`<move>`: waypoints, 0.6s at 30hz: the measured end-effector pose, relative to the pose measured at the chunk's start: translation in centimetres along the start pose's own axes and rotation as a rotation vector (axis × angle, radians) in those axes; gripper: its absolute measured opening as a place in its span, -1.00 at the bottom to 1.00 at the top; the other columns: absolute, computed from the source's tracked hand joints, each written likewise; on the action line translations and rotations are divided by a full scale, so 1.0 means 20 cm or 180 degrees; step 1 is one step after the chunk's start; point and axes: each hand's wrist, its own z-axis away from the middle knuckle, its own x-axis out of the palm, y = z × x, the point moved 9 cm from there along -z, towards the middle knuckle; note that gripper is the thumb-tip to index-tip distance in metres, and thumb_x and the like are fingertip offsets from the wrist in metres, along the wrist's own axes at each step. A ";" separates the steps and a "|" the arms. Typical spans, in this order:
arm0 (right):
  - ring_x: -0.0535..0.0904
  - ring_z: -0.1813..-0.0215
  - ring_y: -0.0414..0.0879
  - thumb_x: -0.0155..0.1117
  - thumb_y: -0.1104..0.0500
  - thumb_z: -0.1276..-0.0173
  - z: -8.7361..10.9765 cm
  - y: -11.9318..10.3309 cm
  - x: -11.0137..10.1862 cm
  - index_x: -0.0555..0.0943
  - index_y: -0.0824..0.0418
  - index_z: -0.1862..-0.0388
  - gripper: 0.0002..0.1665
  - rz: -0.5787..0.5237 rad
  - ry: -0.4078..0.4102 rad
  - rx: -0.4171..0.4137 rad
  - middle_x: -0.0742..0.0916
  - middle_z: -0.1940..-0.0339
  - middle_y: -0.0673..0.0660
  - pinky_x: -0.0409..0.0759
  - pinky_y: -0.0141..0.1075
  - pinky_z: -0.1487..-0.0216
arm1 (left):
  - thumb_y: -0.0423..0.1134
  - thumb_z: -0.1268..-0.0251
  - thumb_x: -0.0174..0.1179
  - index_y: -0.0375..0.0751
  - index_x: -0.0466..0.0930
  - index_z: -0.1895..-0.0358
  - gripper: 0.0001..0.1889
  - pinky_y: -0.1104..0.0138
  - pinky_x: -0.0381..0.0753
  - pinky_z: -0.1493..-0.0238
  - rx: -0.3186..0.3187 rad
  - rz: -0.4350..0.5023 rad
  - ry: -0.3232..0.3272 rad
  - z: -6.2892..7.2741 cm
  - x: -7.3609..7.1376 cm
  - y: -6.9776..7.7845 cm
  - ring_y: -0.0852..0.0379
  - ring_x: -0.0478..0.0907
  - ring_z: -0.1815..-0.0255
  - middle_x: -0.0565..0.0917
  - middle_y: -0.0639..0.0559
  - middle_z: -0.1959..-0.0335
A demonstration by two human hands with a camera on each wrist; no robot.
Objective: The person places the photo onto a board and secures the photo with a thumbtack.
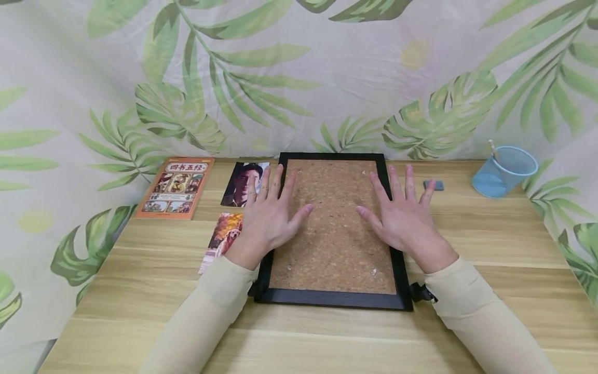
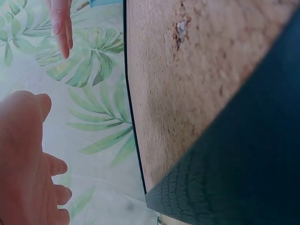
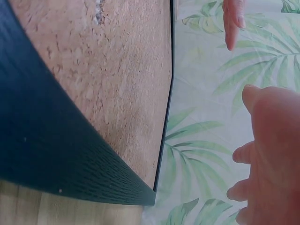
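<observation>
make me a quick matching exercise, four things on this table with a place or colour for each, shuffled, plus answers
Things
1. book
2. cork board
3. mesh cup
4. dog photo

Places and colours
A. right of the book, left of the board
B. farthest right of the four
C. farthest left of the four
D. bordered in black

Pairs: 1-C, 2-D, 3-B, 4-A

At your table's [image 1: 327, 340] far left corner lies 1 orange book [image 1: 175, 189]; near the far right corner, 1 blue cup [image 1: 490, 179] holds 1 stick [image 1: 493, 149], with 1 blue block [image 1: 434, 185] to its left. Behind the far edge, you face leaf-print cloth [image 1: 355, 67].
</observation>
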 end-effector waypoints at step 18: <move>-0.37 -0.76 0.56 -0.16 -0.31 -0.77 0.02 0.04 -0.03 -0.07 0.10 -0.85 -0.08 -0.0455 0.0002 -0.0194 -0.01 -0.79 0.50 -0.52 0.64 -0.52 | 0.47 -0.63 -0.31 0.03 -0.12 -0.82 -0.09 -0.18 -0.31 -0.79 0.0031 0.0219 0.0041 0.02 -0.01 -0.09 -0.13 -0.39 -0.86 -0.17 -0.10 -0.84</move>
